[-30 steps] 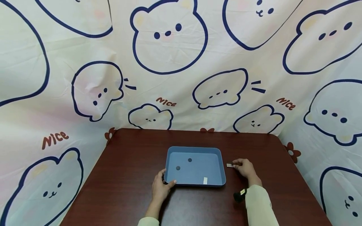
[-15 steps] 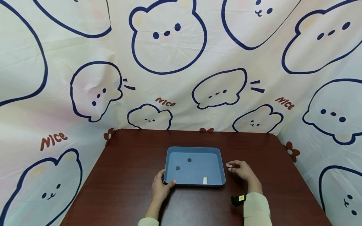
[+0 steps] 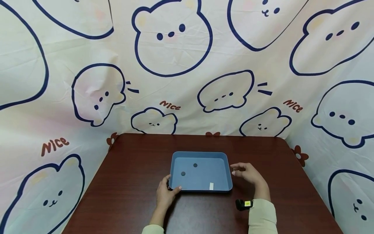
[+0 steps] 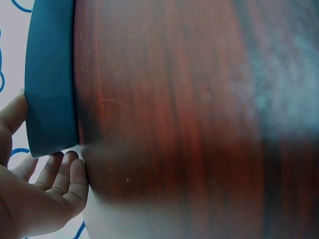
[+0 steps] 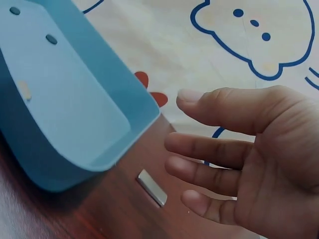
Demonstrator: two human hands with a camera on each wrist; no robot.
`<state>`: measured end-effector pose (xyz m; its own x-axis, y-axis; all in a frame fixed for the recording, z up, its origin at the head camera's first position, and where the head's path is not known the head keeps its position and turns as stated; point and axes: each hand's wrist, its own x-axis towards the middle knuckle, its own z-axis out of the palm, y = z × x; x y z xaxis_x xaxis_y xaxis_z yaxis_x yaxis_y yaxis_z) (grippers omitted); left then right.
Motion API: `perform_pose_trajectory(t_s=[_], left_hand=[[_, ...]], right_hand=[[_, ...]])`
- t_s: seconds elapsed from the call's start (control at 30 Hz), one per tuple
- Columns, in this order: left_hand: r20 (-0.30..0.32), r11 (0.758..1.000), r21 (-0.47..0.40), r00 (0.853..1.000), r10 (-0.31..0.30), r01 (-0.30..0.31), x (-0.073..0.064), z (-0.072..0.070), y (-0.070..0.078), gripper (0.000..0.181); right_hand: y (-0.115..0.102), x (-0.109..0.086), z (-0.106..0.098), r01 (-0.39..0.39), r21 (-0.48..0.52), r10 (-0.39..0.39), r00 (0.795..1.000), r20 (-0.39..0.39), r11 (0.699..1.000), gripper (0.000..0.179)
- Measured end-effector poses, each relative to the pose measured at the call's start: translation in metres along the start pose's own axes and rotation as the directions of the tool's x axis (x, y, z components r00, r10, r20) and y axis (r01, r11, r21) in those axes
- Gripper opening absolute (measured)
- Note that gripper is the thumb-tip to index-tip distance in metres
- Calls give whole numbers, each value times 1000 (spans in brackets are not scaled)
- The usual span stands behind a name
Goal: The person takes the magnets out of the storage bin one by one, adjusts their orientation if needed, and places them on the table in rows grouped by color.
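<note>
Okay, table (image 3: pixel 134 165) carries the lot. Blue tray (image 3: pixel 201 177) sits mid-table. My left hand (image 3: pixel 165 195) grips its near-left corner, thumb at the near side, fingers round the left end; light, steady pressure should stop it sliding. My right hand (image 3: pixel 249 173) hovers off the tray's right end, thumb and fingers apart, nothing clamped. Loose silvery strip (image 5: pixel 152 188) lies on the table near that end, close to my fingertips, no contact as far as the right wrist view shows. Looks thin, so best to go in low, pinch the long edges, not press the face. Pale strip (image 3: pixel 211 186) is inside the tray by the near wall. Smallest: first dark disc (image 3: pixel 195 165) and second dark disc (image 3: pixel 183 174), on the tray floor further left. Don't bump those.
</note>
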<state>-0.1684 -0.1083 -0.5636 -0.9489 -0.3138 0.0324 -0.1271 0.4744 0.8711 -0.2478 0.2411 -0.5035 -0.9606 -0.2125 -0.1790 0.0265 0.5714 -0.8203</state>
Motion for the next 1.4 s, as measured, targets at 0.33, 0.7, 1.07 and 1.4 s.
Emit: perform_pose_trajectory(t_s=[0.33, 0.7, 1.07, 1.4], left_hand=[[16, 1000, -15, 999, 28, -28, 0, -1, 0, 69], [25, 1000, -9, 1000, 19, -19, -4, -3, -1, 69], [23, 1000, 11, 1000, -4, 4, -4, -2, 2, 69], [20, 1000, 1, 1000, -7, 7, -2, -1, 3, 70]], right_hand=[[-14, 7, 3, 36, 104, -42, 998, 55, 994, 34], [-29, 8, 20, 76, 191, -117, 970, 211, 979, 34], [-31, 14, 39, 16, 242, -99, 937, 336, 970, 37], [-26, 20, 56, -72, 280, -58, 900, 432, 957, 39]])
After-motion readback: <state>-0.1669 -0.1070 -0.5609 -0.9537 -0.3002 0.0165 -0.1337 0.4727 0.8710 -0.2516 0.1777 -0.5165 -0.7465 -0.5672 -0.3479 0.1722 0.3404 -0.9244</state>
